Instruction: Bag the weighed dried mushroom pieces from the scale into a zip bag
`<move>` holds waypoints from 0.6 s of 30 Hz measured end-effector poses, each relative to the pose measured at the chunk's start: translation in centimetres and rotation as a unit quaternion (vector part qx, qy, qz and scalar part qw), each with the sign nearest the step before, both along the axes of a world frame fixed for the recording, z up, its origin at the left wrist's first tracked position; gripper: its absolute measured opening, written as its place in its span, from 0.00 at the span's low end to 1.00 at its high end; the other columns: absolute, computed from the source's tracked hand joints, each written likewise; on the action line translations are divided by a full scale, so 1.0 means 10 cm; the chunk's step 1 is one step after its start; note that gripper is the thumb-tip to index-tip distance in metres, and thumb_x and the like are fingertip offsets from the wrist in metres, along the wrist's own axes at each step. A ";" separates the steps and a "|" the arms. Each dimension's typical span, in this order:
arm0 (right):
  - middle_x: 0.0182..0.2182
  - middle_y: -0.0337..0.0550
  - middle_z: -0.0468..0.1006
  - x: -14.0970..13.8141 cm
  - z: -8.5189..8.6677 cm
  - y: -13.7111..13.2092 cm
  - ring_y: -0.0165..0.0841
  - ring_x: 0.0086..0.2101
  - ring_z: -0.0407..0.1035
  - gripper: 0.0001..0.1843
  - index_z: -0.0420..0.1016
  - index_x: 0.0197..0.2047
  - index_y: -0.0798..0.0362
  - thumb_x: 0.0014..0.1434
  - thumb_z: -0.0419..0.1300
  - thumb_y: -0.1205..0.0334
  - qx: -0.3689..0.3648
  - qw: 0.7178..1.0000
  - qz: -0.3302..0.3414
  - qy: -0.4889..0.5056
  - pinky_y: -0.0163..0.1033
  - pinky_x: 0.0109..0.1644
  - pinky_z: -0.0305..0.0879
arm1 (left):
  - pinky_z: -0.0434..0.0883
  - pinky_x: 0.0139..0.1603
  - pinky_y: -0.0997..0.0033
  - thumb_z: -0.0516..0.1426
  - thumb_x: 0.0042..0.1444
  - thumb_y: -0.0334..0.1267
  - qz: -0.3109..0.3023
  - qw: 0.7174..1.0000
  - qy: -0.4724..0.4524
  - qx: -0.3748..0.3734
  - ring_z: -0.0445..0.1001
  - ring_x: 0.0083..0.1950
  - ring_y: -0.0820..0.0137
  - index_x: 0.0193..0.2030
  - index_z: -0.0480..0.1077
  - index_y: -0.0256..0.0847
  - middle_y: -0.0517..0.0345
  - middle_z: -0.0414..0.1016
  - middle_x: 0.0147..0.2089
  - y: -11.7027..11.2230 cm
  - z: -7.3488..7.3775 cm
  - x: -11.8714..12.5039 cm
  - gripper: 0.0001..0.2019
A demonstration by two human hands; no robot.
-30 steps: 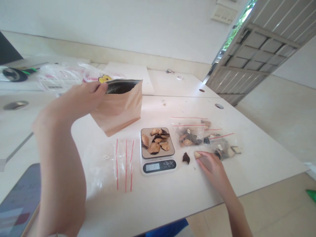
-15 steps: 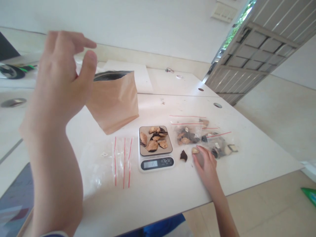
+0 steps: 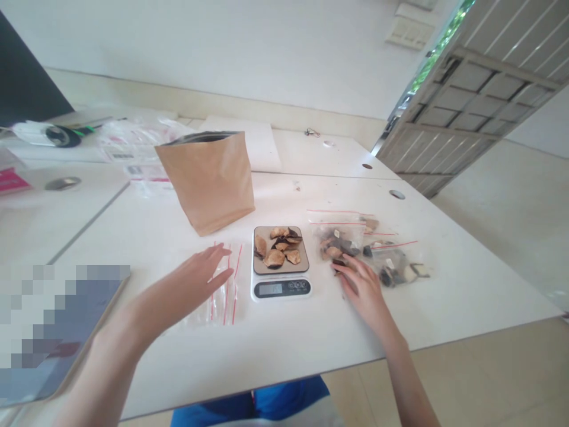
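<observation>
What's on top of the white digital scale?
Several dried, curved tan and dark-brown pieces lie on the square tan platform of the white digital scale. Some overlap; their undersides and the platform beneath are covered.

Office-type workroom; white desks butted together, round cable holes set in their tops; digital scale out for bench work; wall switches; barred metal door, greenery beyond; pale tiled floor; dark panel far left, cut off, possibly a monitor.
</observation>
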State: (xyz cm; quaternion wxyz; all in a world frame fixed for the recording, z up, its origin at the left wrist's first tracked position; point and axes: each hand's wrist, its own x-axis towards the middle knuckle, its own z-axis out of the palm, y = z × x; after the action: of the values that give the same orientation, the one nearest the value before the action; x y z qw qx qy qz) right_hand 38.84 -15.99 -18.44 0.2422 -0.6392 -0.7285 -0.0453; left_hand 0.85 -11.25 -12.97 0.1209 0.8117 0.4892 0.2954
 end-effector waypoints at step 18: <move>0.45 0.45 0.74 -2.03 0.67 -0.31 0.33 0.41 0.70 0.14 0.66 0.52 0.50 0.65 0.52 0.57 -0.157 0.853 0.217 0.448 0.39 0.45 0.68 | 0.60 0.66 0.64 0.46 0.66 0.41 -0.011 0.991 -0.089 0.096 0.53 0.69 0.67 0.69 0.48 0.60 0.68 0.59 0.67 -0.68 -0.09 0.21 0.25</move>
State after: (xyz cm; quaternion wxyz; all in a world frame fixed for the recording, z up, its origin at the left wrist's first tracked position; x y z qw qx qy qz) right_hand 18.58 -19.11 -11.79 0.4429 -0.4452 -0.6586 0.4147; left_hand 2.93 -18.08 -13.85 0.0889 0.7952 0.4368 0.4109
